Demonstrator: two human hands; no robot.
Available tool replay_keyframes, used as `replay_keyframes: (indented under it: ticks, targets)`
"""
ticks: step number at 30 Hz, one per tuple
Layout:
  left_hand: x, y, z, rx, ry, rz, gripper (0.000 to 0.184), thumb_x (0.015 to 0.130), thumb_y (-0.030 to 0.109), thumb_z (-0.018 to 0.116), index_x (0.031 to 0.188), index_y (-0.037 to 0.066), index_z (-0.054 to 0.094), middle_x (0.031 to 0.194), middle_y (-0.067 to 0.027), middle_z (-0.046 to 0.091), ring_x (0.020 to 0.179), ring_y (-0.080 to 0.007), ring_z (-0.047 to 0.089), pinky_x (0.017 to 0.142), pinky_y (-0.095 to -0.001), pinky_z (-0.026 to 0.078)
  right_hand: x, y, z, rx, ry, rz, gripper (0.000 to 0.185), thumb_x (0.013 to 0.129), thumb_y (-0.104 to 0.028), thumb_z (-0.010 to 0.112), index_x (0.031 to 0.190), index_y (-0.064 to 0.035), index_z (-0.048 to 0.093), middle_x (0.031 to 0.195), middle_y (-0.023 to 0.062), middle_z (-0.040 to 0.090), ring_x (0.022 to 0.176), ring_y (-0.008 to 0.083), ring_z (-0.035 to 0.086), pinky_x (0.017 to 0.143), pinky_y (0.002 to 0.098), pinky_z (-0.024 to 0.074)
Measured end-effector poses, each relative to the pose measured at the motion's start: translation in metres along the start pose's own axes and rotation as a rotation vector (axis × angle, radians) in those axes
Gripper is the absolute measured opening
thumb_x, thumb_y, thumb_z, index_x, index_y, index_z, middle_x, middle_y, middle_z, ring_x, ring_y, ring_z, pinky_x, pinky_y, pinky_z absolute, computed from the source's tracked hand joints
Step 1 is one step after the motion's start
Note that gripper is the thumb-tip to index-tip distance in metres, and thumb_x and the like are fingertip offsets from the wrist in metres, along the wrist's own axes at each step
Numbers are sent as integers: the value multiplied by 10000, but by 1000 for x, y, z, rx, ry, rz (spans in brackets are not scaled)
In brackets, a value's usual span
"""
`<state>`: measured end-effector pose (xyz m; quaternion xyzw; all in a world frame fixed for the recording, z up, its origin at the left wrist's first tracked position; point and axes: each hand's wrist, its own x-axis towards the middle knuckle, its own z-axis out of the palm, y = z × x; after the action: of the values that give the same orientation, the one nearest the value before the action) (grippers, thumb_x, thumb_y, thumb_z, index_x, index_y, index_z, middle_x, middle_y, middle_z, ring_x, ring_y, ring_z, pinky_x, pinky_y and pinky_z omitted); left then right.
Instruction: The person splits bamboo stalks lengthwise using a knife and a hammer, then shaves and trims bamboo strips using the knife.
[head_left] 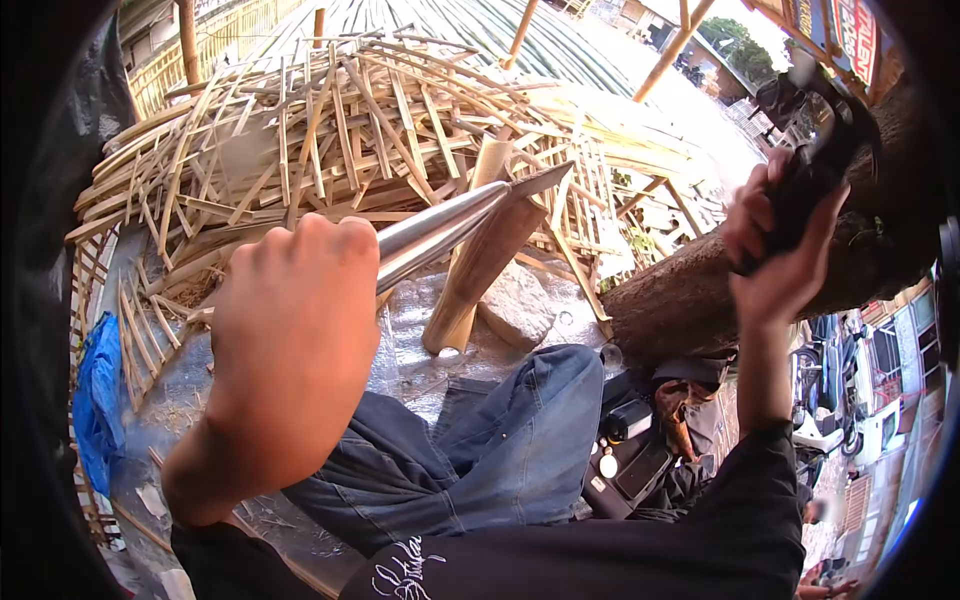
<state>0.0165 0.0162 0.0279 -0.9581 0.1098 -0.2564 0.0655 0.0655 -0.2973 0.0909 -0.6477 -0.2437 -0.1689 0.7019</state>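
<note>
My left hand [295,345] is closed in a fist around the shiny metal handle of a knife [440,230]. Its pointed dark blade lies across the top end of a brown bamboo piece [485,265], which leans at a slant above the ground sheet. On the other side, my right hand [785,235] is raised and wrapped around a bulky black object [835,140]. That object's kind is not clear, as it is dark and partly covered by my fingers.
A large heap of split bamboo strips [330,130] lies ahead. A stone [517,305] sits beside the bamboo piece, near a thick tree trunk [680,285]. My jeans-clad legs [490,440] are folded below. Bags [640,460] lie at right, a blue plastic sheet [97,400] at left.
</note>
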Motion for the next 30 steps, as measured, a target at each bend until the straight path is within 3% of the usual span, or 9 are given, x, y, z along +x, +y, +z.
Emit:
replay_keyframes:
  ticks: [1, 4, 10, 14, 18, 22, 24, 26, 30]
  targets:
    - [0, 1, 2, -9, 45, 21, 53, 880, 100, 546, 928, 85, 562, 848, -79, 574, 794, -260, 612, 730, -404, 480, -3, 24, -8, 221, -57, 25, 510, 1050, -505, 324, 1009, -70, 586, 621, -19, 459, 465, 73, 396, 409, 253, 304]
    - [-2, 2, 0, 8, 64, 13, 54, 881, 105, 549, 926, 81, 567, 841, -79, 582, 791, -252, 623, 721, -393, 488, -2, 47, 5, -902, -201, 382, 542, 1025, -541, 397, 885, -56, 593, 638, -4, 522, 467, 95, 427, 423, 278, 338]
    - [4, -1, -3, -20, -31, 1, 54, 877, 106, 556, 910, 71, 581, 815, -75, 592, 795, -238, 643, 710, -369, 504, 12, 4, -9, -281, 11, 33, 468, 1025, -524, 420, 920, -96, 580, 664, -4, 516, 417, 47, 385, 397, 218, 297]
    - [8, 6, -8, -20, -134, -84, 51, 867, 106, 567, 901, 72, 585, 809, -74, 597, 790, -235, 651, 695, -366, 511, 1, 57, -28, -1418, -578, -297, 473, 1029, -381, 445, 1264, 20, 530, 856, 127, 601, 774, 248, 587, 665, 338, 481]
    - [2, -3, 6, -18, 22, 1, 48, 861, 101, 570, 898, 78, 589, 803, -77, 602, 774, -235, 660, 677, -365, 519, 4, 13, -7, -807, -150, 98, 520, 1044, -501, 337, 1070, -30, 555, 707, 27, 512, 514, 98, 409, 451, 262, 328]
    - [10, 5, 0, -1, -15, 16, 56, 861, 109, 572, 903, 76, 587, 809, -76, 595, 770, -232, 656, 666, -361, 519, 12, 29, -3, 16, 32, -49, 593, 1029, -593, 276, 971, -72, 554, 649, -9, 471, 441, 65, 354, 383, 240, 247]
    - [11, 4, -1, -27, -83, -16, 61, 861, 115, 573, 905, 74, 584, 814, -75, 590, 774, -229, 651, 668, -360, 517, -2, 53, -9, -1228, -135, 20, 518, 1042, -513, 344, 957, -49, 558, 625, 11, 475, 477, 105, 439, 391, 262, 301]
    - [8, 0, 5, -5, 34, 31, 57, 862, 116, 573, 898, 73, 583, 809, -75, 592, 771, -232, 654, 661, -364, 516, -3, 43, -14, -1056, -262, 362, 466, 1060, -440, 354, 1030, -18, 551, 633, 29, 475, 501, 124, 480, 399, 278, 359]
    - [6, 0, 6, 14, 102, 75, 43, 864, 104, 568, 888, 73, 587, 794, -77, 604, 761, -241, 665, 657, -368, 521, 5, -12, 6, -349, 48, 51, 504, 1022, -553, 393, 992, -71, 538, 643, -29, 409, 429, 40, 329, 354, 218, 266]
